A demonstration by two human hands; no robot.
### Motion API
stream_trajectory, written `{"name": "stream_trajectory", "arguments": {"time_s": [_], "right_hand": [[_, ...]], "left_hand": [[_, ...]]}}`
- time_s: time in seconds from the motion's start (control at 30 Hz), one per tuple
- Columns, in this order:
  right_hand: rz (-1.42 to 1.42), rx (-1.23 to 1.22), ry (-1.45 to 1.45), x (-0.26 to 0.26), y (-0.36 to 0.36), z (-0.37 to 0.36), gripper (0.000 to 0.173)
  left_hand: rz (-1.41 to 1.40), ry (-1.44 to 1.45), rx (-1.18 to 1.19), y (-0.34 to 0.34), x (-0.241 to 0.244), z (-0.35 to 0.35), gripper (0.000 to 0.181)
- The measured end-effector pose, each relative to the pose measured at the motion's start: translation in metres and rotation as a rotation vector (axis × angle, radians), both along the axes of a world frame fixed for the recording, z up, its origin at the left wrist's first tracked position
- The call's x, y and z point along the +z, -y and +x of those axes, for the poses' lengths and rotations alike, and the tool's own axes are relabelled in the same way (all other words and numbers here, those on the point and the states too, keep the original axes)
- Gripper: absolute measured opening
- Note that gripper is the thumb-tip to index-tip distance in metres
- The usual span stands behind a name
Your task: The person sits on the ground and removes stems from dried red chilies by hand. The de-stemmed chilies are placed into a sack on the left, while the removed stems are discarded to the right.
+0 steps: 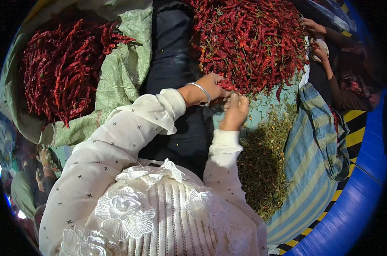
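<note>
My left hand [211,85], with a silver bangle at the wrist, holds a few dried red chillies [227,84] between thumb and fingers. Close against it, my right hand [235,108] has its fingertips pinched at the stem end of these chillies. The stem itself is too small to make out. Both hands are at the near edge of a large heap of dried red chillies [251,41], many with green-brown stalks. Below my right hand lies a pile of loose stalks [264,166], partly in shadow.
Left of my dark-trousered leg [169,57], an open pale green woven sack [123,67] holds dried chillies [62,70]. A blue-striped sack [312,166] lies at right, by a blue padded edge [366,179]. Another person's hands [320,51] are across the heap; more hands [46,160] show at lower left.
</note>
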State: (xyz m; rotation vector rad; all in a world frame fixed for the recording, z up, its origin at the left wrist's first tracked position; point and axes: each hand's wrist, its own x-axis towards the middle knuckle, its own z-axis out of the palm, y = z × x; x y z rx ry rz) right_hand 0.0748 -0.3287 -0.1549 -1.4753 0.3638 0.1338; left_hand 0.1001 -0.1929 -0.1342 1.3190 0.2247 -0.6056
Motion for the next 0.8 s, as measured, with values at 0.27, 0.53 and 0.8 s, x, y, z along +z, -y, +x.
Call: {"name": "stream_trajectory", "arguments": {"time_s": [0.27, 0.53, 0.8], "right_hand": [[-1.191, 0.239, 0.101, -0.033, 0.046, 0.038, 0.023], [-0.913, 0.380, 0.327, -0.001, 0.017, 0.008, 0.016], [-0.397, 0.462, 0.093, 0.012, 0.014, -0.004, 0.012]], "left_hand": [[-0.353, -0.179, 0.326, -0.008, 0.011, 0.008, 0.022], [-0.180, -0.072, 0.312, -0.005, -0.004, 0.005, 0.030], [-0.155, -0.153, 0.389, -0.004, 0.012, 0.006, 0.017]]}}
